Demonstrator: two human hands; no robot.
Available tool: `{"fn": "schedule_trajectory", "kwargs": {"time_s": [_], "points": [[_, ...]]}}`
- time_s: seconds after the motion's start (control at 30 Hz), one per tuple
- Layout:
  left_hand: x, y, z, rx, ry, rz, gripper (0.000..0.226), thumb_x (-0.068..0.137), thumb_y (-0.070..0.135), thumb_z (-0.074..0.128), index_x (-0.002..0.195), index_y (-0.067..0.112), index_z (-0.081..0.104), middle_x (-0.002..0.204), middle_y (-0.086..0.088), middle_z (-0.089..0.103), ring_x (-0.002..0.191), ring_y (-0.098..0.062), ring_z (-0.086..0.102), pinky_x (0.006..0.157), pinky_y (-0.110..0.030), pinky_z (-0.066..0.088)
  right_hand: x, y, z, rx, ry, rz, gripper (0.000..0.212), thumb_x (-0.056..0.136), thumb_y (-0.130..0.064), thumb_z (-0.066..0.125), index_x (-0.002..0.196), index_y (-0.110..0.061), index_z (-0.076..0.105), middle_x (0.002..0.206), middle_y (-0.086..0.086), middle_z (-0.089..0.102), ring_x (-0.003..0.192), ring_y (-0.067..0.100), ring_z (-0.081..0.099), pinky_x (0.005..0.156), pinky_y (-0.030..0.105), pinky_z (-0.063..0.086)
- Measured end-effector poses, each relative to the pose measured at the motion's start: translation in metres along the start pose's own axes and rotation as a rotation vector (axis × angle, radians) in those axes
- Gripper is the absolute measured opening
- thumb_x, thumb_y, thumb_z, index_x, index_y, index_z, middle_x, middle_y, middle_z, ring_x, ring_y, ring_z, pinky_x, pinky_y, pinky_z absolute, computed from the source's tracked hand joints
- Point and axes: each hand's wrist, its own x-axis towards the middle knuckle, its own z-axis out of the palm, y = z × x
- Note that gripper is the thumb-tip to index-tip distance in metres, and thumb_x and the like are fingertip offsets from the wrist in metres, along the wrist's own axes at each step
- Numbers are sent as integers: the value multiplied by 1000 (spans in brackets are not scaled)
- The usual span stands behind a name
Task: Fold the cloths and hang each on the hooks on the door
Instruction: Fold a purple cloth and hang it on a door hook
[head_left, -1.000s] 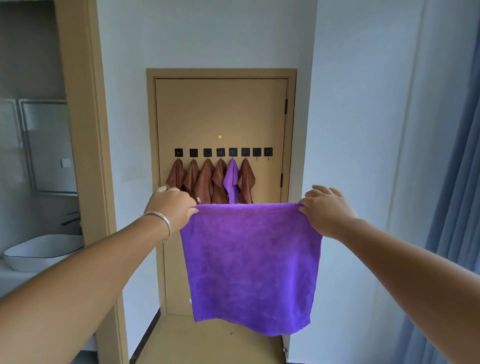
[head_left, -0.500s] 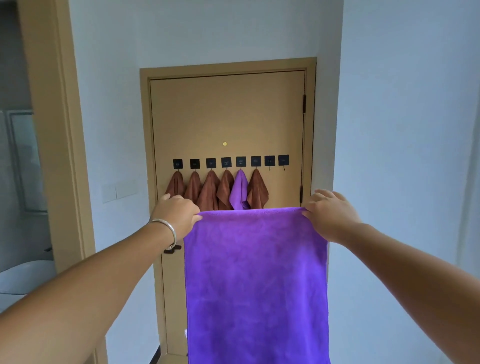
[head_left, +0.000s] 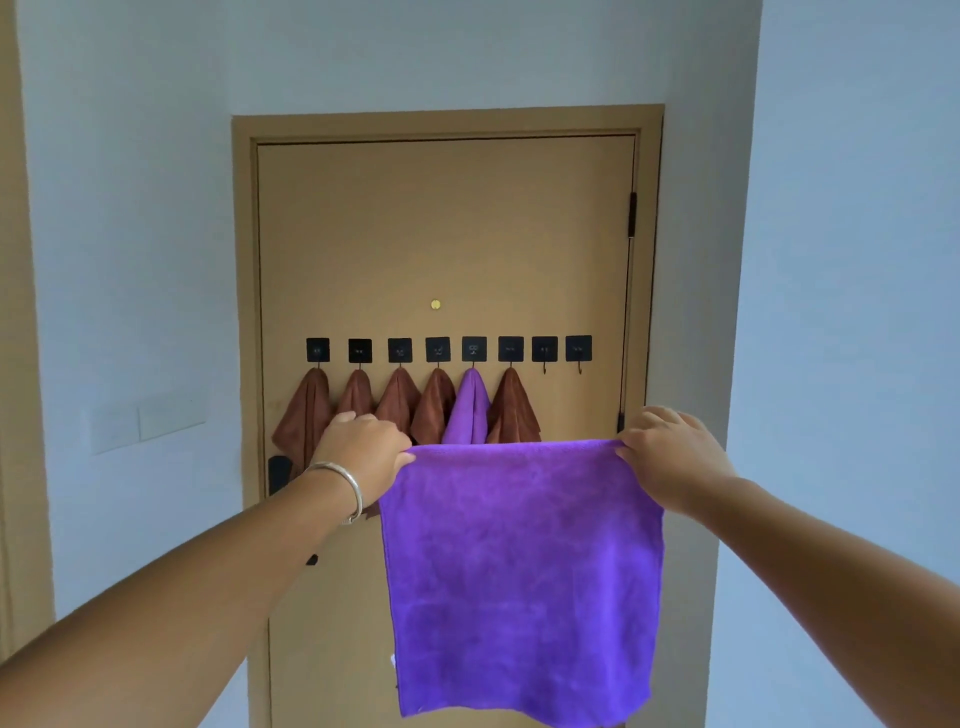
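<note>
Purple cloth (head_left: 522, 577) hangs flat, top corners pinched by both hands (head_left: 363, 452) (head_left: 670, 457), before two bare hooks (head_left: 561, 358).

Pale wall (head_left: 130, 208); switch plate (head_left: 148, 422) left of frame; silver bracelet (head_left: 347, 483).

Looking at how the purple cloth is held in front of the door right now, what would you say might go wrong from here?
1. The large purple microfibre cloth hangs unfolded, pinched only at its top corners by the left hand and right hand; either corner might slip during folding.
2. Only two black square hooks are free, at the right end; reaching there could brush the brown hanging cloth off its neighbouring hook.
3. A bulky fold may not stay on so small a hook.
</note>
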Motion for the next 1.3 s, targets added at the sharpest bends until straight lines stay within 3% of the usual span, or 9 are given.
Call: {"fn": "schedule_trajectory", "kwargs": {"time_s": [0.27,0.4,0.57,0.67,0.77,0.87,1.0,1.13,1.3], "points": [[123,-28,70,-140,84,71,35,101,41,36,79,29,61,79,9,63,74,-12,57,79,-32,48,91,-1,58,-80,-11,146,37,102,-41,30,108,-28,64,111,-5,61,111,18,50,95,32,39],[167,-31,100,-261,138,127,33,101,38,36,79,28,58,86,8,65,74,-12,56,69,-32,48,125,3,82,-86,-39,214,37,102,-40,30,110,-28,63,113,-6,61,112,18,50,92,32,39],[208,-20,131,-378,191,178,26,100,31,37,99,27,62,98,9,65,84,-16,61,69,-37,52,158,13,111,-71,-64,297,37,102,-38,30,110,-23,63,110,-1,61,103,21,56,80,31,43],[231,-8,146,-428,256,204,12,97,20,41,99,29,50,89,7,64,69,-17,57,52,-30,41,180,22,129,-36,-36,332,36,103,-36,31,107,-22,64,104,-1,59,95,21,60,69,28,40],[256,5,160,-421,275,255,35,86,1,46,100,33,38,90,7,60,58,-17,47,49,-30,38,205,34,147,-27,-2,349,34,103,-33,33,106,-20,65,103,0,58,90,21,61,66,28,39],[285,18,176,-321,317,422,55,76,-9,52,116,30,49,117,5,54,75,-21,55,55,-31,38,231,44,167,7,54,345,28,101,-22,39,105,-17,66,95,1,57,84,23,61,64,29,42],[333,36,187,-140,282,495,52,83,-1,47,122,32,52,111,3,55,91,-24,53,66,-31,32,264,62,193,101,98,255,41,91,-1,38,114,-27,61,98,-1,61,82,20,57,66,27,44],[380,59,192,-94,204,383,65,89,4,39,141,42,32,104,-1,45,90,-27,49,72,-36,37,300,84,212,79,52,31,33,93,-10,42,116,-34,41,102,-4,61,78,20,57,64,33,49],[427,82,191,-34,142,240,78,85,-2,39,147,41,22,110,-4,43,90,-27,49,77,-37,40,352,103,235,-130,20,-211,36,93,-9,40,122,-31,46,107,0,49,74,19,41,58,31,34]]}}
